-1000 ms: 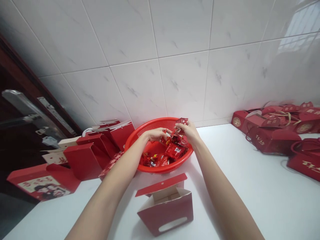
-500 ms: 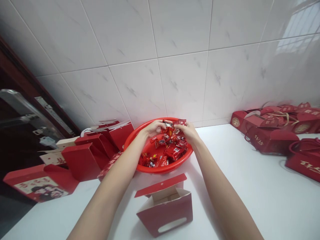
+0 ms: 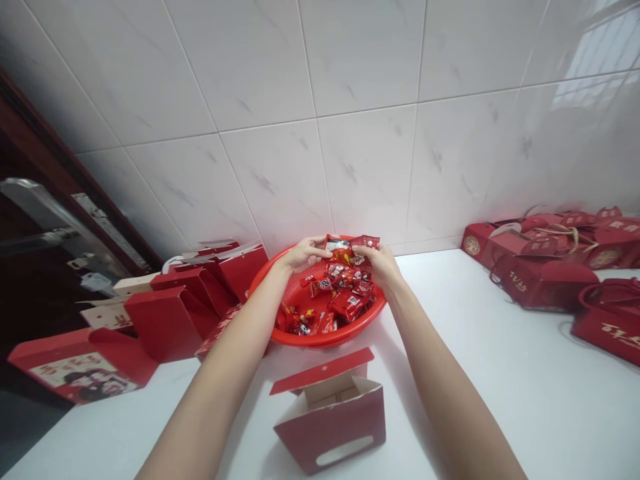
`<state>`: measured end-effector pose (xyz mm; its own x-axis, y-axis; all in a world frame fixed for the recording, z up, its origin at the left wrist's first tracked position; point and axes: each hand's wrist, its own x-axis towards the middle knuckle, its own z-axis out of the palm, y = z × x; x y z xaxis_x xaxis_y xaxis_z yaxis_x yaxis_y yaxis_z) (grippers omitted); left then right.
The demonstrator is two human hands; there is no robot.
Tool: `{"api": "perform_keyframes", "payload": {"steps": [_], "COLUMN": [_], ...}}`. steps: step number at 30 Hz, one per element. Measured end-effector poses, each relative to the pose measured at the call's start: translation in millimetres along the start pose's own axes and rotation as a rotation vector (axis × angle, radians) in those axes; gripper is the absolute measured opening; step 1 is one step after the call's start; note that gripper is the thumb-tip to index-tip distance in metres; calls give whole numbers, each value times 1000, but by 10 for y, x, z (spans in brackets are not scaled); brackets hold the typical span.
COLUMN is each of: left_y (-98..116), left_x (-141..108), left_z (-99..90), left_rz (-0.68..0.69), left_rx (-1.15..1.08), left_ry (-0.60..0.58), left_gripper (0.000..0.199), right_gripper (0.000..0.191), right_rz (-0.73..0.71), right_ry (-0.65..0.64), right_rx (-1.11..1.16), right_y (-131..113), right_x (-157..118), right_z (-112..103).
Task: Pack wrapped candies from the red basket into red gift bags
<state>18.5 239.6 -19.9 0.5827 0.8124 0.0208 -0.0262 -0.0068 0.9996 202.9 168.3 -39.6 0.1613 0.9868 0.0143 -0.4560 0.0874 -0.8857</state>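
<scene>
A red plastic basket (image 3: 320,339) stands against the tiled wall with several red-wrapped candies (image 3: 350,303) in it. Over its far side, my left hand (image 3: 306,255) pinches a red and white candy packet (image 3: 337,248) between thumb and fingers. My right hand (image 3: 381,265) is closed on a dark red candy packet (image 3: 366,241) beside it. In front of the basket, nearer to me, stands a red paper gift box (image 3: 333,427). Its top is open and its flap is tipped back, showing a pale inside.
Several red gift boxes (image 3: 157,313) stand at the left, close to the basket. More dark red boxes with handles (image 3: 545,277) crowd the right side along the wall. A door with a metal handle (image 3: 40,213) is at the far left. All rest on a white tabletop (image 3: 440,320).
Both hands have risen slightly out of the candies, bringing the two packets up to the basket's far rim. The packets show more fully now. The boxes have not moved.
</scene>
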Motion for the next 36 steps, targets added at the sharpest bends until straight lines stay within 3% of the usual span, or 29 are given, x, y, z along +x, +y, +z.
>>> {"api": "perform_keyframes", "payload": {"steps": [8,13,19,21,26,31,36], "left_y": [-2,9,-25,-57,-220,-392,-463], "left_x": [13,13,42,72,125,112,106], "left_z": [-11,3,-27,-54,-202,-374,-420], "left_rz": [-55,-87,-106,-132,-298,-434,-500], "left_rx": [-35,8,155,285,881,1101,1232], "left_ry": [-2,75,164,208,340,322,290], "left_gripper": [51,39,43,39,34,30,36], "right_gripper": [8,8,15,16,18,19,18], "right_rz": [-10,-39,-61,-76,-99,-100,-97], "right_ry": [15,-12,-53,-37,-14,-5,-10], "right_rx": [-1,-67,-126,-125,-130,-144,-161], "right_y": [5,42,98,119,156,166,167], "right_x": [-1,14,47,64,101,114,116], "right_z": [13,-3,-33,-43,-61,-68,-72]}}
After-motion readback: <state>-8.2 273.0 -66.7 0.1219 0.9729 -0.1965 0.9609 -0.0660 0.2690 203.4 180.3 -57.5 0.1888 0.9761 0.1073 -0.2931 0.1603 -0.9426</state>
